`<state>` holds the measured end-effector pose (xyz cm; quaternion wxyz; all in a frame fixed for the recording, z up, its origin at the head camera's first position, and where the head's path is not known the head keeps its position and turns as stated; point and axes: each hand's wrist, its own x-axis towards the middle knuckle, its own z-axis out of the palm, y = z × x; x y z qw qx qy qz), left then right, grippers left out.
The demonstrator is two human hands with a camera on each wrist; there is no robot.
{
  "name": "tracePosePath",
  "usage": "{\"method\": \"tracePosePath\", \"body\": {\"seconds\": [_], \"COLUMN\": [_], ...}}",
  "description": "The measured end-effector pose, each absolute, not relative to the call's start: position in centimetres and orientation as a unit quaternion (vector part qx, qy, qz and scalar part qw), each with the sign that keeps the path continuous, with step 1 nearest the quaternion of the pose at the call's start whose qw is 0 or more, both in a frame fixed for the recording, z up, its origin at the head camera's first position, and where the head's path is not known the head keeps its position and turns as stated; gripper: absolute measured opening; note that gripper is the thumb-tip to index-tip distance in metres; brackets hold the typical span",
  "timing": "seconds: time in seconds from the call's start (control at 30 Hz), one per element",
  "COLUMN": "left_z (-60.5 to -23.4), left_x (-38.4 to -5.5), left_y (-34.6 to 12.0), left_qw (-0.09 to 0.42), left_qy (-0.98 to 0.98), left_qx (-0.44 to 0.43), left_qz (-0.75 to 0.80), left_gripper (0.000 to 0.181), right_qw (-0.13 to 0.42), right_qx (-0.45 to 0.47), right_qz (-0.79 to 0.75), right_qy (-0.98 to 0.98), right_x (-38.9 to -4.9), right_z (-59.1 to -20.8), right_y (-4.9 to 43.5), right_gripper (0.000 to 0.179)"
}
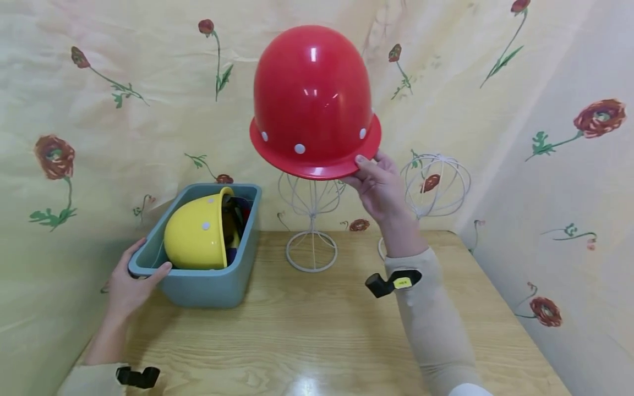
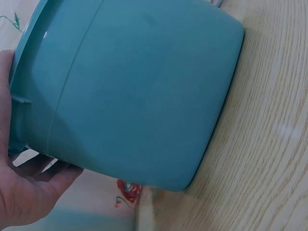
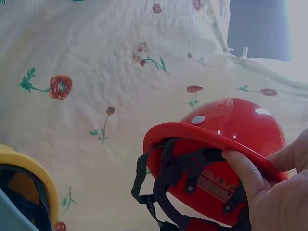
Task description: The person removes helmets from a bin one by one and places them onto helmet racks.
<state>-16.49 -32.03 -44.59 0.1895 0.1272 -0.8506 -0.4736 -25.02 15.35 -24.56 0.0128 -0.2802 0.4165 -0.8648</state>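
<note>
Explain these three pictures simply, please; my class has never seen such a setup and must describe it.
There is no machine: the left grip and right grip are a person's bare hands. The head picture looks forward and down from a camera worn on the head; the other two come from cameras worn on each wrist.

The right grip holds up a red helmet by its brim; the right wrist picture shows dark straps inside. The left grip holds a corner of a blue-green bin at the left of the wooden table. A yellow helmet lies in the bin. Towards the back is a white wire stand, with a second stand partly hidden by the right arm.
</note>
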Motion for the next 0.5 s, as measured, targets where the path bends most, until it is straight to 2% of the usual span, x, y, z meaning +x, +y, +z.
{"method": "tracePosePath", "body": {"seconds": [0.5], "left_z": [-44.7], "left_x": [-16.7], "left_y": [-32.2], "left_qw": [0.186], "left_qy": [-0.855], "left_qx": [0.14], "left_qz": [-0.464], "left_gripper": [0.093], "right_qw": [-0.055], "right_qx": [-0.294], "right_qz": [-0.868], "right_qy": [0.397], "right_x": [-24.7], "right_z": [-24.4], "right_y": [20.8], "right_gripper": [0.038]}}
